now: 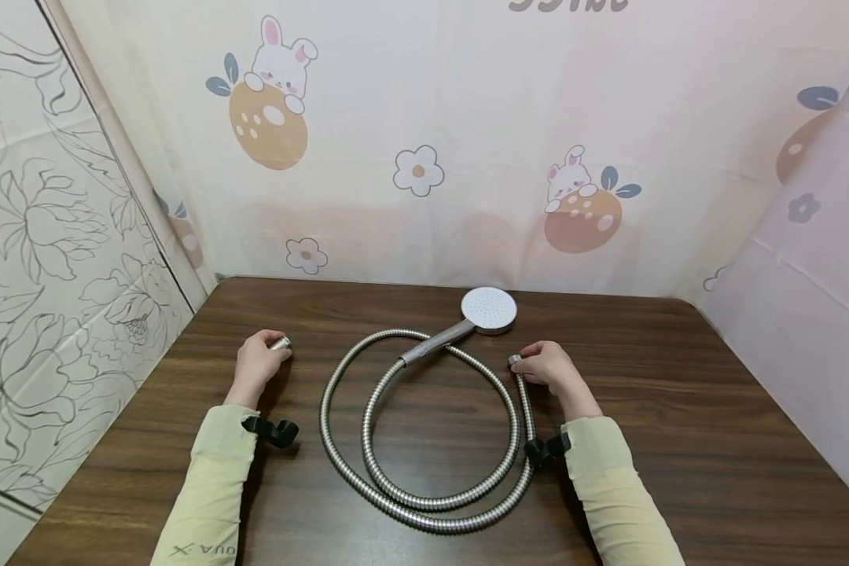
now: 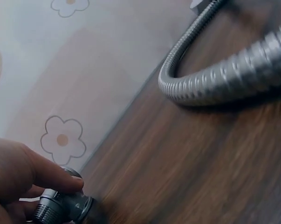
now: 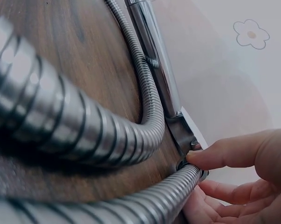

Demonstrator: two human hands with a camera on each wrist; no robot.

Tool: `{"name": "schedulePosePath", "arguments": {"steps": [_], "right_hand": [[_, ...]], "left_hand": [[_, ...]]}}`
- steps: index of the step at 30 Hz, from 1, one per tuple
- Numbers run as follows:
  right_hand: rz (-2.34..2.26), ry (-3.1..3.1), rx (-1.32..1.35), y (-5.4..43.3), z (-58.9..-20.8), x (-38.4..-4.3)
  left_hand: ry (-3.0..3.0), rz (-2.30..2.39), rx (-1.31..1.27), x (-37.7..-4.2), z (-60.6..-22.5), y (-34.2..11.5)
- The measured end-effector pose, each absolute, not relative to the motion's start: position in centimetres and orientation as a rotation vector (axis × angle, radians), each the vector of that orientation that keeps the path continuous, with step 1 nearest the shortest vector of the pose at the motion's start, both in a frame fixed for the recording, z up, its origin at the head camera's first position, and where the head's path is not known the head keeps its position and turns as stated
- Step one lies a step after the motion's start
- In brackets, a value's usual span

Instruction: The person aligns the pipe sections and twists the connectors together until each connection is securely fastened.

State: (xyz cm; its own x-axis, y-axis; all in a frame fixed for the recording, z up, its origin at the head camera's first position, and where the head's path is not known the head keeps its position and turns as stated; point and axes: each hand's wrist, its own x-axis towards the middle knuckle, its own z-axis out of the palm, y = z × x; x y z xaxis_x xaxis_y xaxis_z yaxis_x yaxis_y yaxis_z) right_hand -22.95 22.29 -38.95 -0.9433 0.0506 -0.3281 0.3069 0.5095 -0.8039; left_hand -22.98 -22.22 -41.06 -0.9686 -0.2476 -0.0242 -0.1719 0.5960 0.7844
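My left hand (image 1: 255,363) is at the left of the table, pinching a small chrome fitting (image 2: 77,205). In the left wrist view the fitting's threaded stub points down beside the fingers, and fingers cover part of its body. On the right, my right hand (image 1: 553,369) pinches the metal end nut (image 1: 514,359) of a ribbed silver shower hose (image 1: 453,525) between thumb and fingers. The hose lies coiled in two loops between the hands. Its other end joins the handle of a shower head (image 1: 490,309), which lies face up near the table's back edge.
The dark wood-grain table (image 1: 679,440) backs onto a curtain (image 1: 467,94) printed with rabbits and flowers. A white panel with line-drawn flowers (image 1: 49,228) stands along the left side. Black wrist mounts (image 1: 272,431) are strapped over both sleeves.
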Motion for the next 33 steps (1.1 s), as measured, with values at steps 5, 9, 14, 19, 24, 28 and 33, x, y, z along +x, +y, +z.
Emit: {"name": "schedulePosePath", "arguments": {"steps": [5, 9, 14, 19, 24, 28, 33], "right_hand": [[-1.49, 2.405, 0.323, 22.6, -38.9, -23.1], [-1.526, 2.372, 0.329, 22.7, -38.8, -23.2], [-1.581, 2.347, 0.304, 22.6, -38.7, -23.2], [-1.656, 2.309, 0.284, 22.6, -38.2, -23.1], [-1.818, 2.153, 0.258, 22.7, -37.7, -22.8], [-1.95, 2.01, 0.258, 22.6, -37.2, -22.7], [-2.004, 1.95, 0.266, 22.3, -36.9, -22.6]], "left_hand": [[-2.624, -1.543, 0.422, -22.9, -41.1, -22.0], [-2.532, -1.728, 0.465, -22.9, -41.0, -21.8], [-2.418, -1.915, 0.449, -22.9, -40.4, -21.5], [-2.354, -2.006, 0.408, -22.7, -39.5, -21.1], [-2.339, -2.053, 0.381, -22.6, -38.8, -20.6], [-2.285, -2.113, 0.369, -22.6, -38.6, -20.2], [-2.199, -2.222, 0.344, -22.6, -38.6, -19.5]]}}
